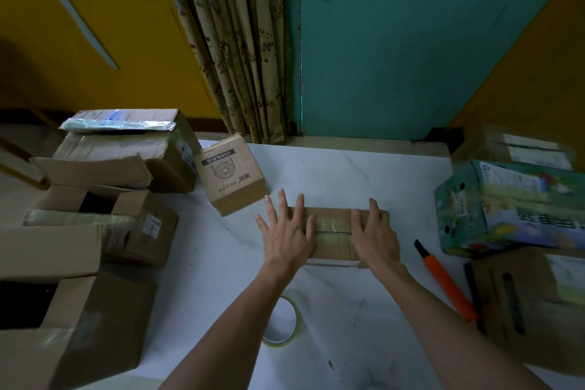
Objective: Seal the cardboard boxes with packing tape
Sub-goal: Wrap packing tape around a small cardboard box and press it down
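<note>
A small flat cardboard box (332, 225) lies in the middle of the white table (348, 168), with clear tape running across its top seam. My left hand (285, 233) rests flat on the box's left end, fingers spread. My right hand (375, 233) lies palm down on the right end, fingers together over the tape. A roll of clear packing tape (286, 323) lies flat on the table below my left forearm, partly hidden by it. An orange utility knife (446, 282) lies to the right of my right arm.
Several brown cardboard boxes, some with open flaps, crowd the left (126, 222). A small fan box (232, 177) stands tilted behind my left hand. A colourful printed carton (512, 209) and a brown box (531, 310) sit at the right. A teal door and curtain are behind.
</note>
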A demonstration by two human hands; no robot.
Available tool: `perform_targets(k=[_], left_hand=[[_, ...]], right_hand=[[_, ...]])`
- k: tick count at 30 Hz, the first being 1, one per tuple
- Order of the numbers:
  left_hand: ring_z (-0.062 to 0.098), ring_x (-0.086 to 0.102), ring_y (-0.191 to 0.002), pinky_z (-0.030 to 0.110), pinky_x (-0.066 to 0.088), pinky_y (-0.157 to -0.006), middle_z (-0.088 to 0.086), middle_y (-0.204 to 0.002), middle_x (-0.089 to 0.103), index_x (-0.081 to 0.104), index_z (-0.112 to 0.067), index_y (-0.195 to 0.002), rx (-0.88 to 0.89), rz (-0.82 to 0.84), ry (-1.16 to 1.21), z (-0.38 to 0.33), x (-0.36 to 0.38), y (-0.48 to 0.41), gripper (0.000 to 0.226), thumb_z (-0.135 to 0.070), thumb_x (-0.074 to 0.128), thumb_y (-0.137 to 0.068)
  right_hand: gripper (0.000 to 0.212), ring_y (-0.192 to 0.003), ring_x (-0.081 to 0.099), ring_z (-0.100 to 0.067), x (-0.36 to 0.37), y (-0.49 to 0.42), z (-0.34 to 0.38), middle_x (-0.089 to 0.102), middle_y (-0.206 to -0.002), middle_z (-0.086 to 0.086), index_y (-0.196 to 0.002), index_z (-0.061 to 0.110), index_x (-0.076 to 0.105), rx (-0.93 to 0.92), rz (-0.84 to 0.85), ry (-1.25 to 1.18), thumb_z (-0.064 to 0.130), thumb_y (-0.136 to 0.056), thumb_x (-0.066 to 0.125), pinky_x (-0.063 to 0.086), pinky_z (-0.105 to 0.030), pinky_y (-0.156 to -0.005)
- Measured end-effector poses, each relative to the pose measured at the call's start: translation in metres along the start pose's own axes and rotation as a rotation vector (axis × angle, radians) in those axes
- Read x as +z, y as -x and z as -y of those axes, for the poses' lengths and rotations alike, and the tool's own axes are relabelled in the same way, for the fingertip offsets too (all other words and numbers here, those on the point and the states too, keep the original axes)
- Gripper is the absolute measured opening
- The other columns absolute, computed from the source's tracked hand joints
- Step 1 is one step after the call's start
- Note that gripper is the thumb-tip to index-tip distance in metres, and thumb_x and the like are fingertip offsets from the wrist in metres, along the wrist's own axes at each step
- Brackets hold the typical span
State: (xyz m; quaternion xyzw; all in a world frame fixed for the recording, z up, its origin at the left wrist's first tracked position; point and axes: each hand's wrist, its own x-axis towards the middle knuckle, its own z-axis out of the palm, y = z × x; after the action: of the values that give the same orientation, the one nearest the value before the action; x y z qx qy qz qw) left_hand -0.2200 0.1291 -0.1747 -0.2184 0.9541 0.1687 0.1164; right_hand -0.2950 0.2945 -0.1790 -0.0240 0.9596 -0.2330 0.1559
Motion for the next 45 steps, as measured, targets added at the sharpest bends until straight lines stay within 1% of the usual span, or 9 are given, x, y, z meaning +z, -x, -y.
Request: perform_targets(k=[19, 22, 24, 26, 30, 34, 38, 42, 45], left_hand=[[0.039, -0.005, -0.155, 0.061, 0.008, -0.123, 0.006, -0.169, -0.016, -0.003, -0.032, -0.162, 0.002, 0.027, 0.083, 0.007, 0.004, 0.002, 0.062, -0.054, 0.016, -0.106], [0.033, -0.001, -0.156, 0.057, 0.01, -0.124, 0.003, -0.169, -0.013, 0.0, -0.034, -0.162, 0.039, 0.007, 0.231, 0.014, 0.001, 0.001, 0.062, -0.055, 0.017, -0.106], [0.027, 0.01, -0.155, 0.051, 0.017, -0.124, 0.003, -0.17, 0.0, 0.01, -0.032, -0.162, -0.004, -0.109, 0.419, 0.028, 0.003, 0.011, 0.062, -0.056, 0.018, -0.105], [0.024, 0.026, -0.151, 0.043, 0.026, -0.121, 0.005, -0.167, 0.02, 0.022, -0.026, -0.16, -0.154, -0.211, 0.605, 0.052, 0.015, 0.03, 0.061, -0.053, 0.027, -0.106], [0.015, 0.049, -0.134, 0.036, 0.042, -0.111, -0.006, -0.15, 0.046, 0.039, -0.025, -0.154, -0.215, 0.01, 0.595, 0.11, 0.057, 0.085, 0.063, -0.054, 0.052, -0.099], [0.014, 0.063, -0.116, 0.025, 0.047, -0.101, -0.002, -0.131, 0.065, 0.062, -0.019, -0.137, -0.165, 0.22, 0.511, 0.13, 0.083, 0.104, 0.06, -0.046, 0.067, -0.084], [0.006, 0.071, -0.086, 0.032, 0.055, -0.074, -0.004, -0.086, 0.077, 0.078, -0.017, -0.088, -0.087, 0.21, 0.551, 0.128, 0.077, 0.099, 0.036, -0.035, 0.051, -0.072], [0.002, 0.049, -0.052, 0.029, 0.045, -0.057, -0.006, -0.057, 0.059, 0.063, -0.013, -0.064, -0.081, 0.23, 0.467, 0.126, 0.061, 0.091, 0.021, -0.027, 0.06, -0.08], [0.007, 0.039, -0.047, 0.024, 0.034, -0.051, -0.004, -0.05, 0.048, 0.056, -0.013, -0.057, -0.071, 0.211, 0.428, 0.118, 0.043, 0.081, 0.029, -0.027, 0.067, -0.08]], right_hand=[[0.058, -0.109, 0.058, -0.034, 0.007, 0.0, -0.004, 0.042, -0.139, -0.016, -0.149, 0.02, 0.029, -0.012, -0.046, -0.011, 0.055, -0.102, 0.026, 0.048, -0.038, -0.08], [0.064, -0.125, 0.046, -0.035, 0.006, -0.004, -0.003, 0.035, -0.148, -0.018, -0.153, 0.018, 0.019, -0.026, -0.025, -0.004, 0.055, -0.101, 0.026, 0.046, -0.046, -0.094], [0.068, -0.14, 0.029, -0.037, 0.005, -0.002, -0.003, 0.024, -0.157, -0.016, -0.155, 0.016, 0.014, -0.025, -0.059, 0.032, 0.056, -0.1, 0.026, 0.032, -0.055, -0.11], [0.062, -0.143, 0.024, -0.037, 0.002, 0.009, -0.002, 0.028, -0.156, -0.017, -0.151, 0.012, 0.027, -0.089, -0.213, 0.036, 0.05, -0.103, 0.028, 0.024, -0.059, -0.115], [0.033, -0.114, 0.056, -0.026, 0.02, 0.071, 0.017, 0.061, -0.119, -0.011, -0.116, 0.004, 0.064, -0.549, -0.442, -0.246, 0.023, -0.098, 0.043, 0.051, -0.045, -0.095], [0.015, -0.088, 0.062, -0.016, 0.076, 0.139, 0.026, 0.063, -0.097, 0.002, -0.098, 0.015, 0.069, -0.925, -0.015, -0.23, 0.015, -0.09, 0.056, 0.053, -0.025, -0.08], [0.042, -0.113, 0.058, -0.018, 0.113, 0.161, 0.026, 0.057, -0.126, 0.002, -0.125, 0.023, 0.06, -0.817, 0.393, -0.067, 0.041, -0.087, 0.057, 0.049, -0.026, -0.089], [0.076, -0.129, 0.045, -0.017, 0.11, 0.148, 0.027, 0.049, -0.139, 0.001, -0.144, 0.018, 0.04, -0.707, 0.509, 0.088, 0.056, -0.081, 0.06, 0.039, -0.027, -0.1], [0.083, -0.126, 0.046, -0.02, 0.1, 0.142, 0.031, 0.05, -0.138, -0.001, -0.149, 0.019, 0.031, -0.688, 0.483, 0.161, 0.057, -0.083, 0.064, 0.041, -0.03, -0.098]])
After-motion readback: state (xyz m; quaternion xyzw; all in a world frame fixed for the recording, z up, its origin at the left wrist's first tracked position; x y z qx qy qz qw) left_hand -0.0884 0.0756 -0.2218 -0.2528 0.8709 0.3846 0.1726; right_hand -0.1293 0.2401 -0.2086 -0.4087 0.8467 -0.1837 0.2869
